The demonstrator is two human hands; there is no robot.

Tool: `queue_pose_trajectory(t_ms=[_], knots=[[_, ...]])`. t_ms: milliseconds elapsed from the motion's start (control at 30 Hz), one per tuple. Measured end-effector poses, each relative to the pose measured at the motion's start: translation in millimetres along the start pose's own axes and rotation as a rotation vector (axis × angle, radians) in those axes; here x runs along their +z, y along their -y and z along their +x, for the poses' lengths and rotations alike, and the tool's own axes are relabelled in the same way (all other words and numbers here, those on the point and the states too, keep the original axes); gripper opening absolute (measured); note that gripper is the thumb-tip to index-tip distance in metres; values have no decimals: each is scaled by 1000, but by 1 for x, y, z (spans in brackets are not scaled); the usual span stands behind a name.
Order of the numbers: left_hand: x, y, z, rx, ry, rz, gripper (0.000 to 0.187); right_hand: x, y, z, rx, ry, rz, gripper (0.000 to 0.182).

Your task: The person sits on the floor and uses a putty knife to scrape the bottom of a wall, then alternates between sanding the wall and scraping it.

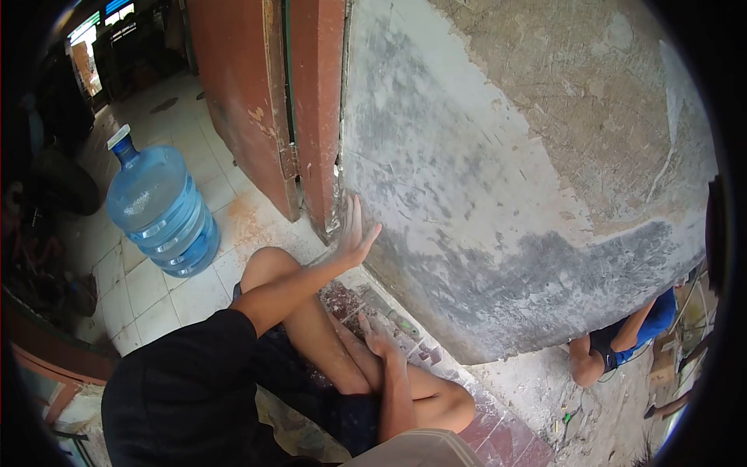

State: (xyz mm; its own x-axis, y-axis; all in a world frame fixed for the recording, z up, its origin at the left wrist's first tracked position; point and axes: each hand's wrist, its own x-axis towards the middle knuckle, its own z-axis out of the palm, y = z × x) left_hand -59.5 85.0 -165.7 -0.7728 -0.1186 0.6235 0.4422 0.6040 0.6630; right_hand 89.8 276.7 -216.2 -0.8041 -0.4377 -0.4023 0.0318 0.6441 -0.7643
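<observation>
Nearby, blue water jug [161, 204], mostly empty.

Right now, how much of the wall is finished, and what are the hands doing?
Looks done: smooth grey plaster covers the lower wall. Not done: a rough brown patch remains bare at the upper right. In hand: the left hand lies flat against the wall's edge near the door frame, holding nothing. The right hand rests by a green tool on the step; whether it touches is unclear.
</observation>
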Motion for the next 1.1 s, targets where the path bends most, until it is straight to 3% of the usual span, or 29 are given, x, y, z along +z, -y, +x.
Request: queue_pose_trajectory(t_ms=[67,167,267,367,467,567,633,767,900,1100], knots=[[3,1,-1,-59,74,-23,96,8,-10,1,-88,-161,-24,64],[-12,-17,28,28,31,-37,95,14,-23,8,-120,-168,13,64],[-36,-53,100,335,-159,98,89,3,-10,8,-22,-32,30,72],[-77,-116,182,578,-243,148,81,0,-3,6,-59,-84,19,72],[-88,-142,220,493,-287,-58,80,2,-12,12,-66,-75,-11,62],[-67,-119,194,441,-317,2,80,1,-7,7,-96,-138,-15,63],[-42,-96,137,382,-287,95,83,-2,-5,5,-100,-136,-7,64],[15,-31,-2,291,-2,88,90,-2,2,-3,-50,-71,26,70],[11,-39,14,329,-32,144,87,9,-14,0,-104,-124,12,69],[-71,-138,172,649,-157,307,81,-6,2,3,-84,-69,19,63]])
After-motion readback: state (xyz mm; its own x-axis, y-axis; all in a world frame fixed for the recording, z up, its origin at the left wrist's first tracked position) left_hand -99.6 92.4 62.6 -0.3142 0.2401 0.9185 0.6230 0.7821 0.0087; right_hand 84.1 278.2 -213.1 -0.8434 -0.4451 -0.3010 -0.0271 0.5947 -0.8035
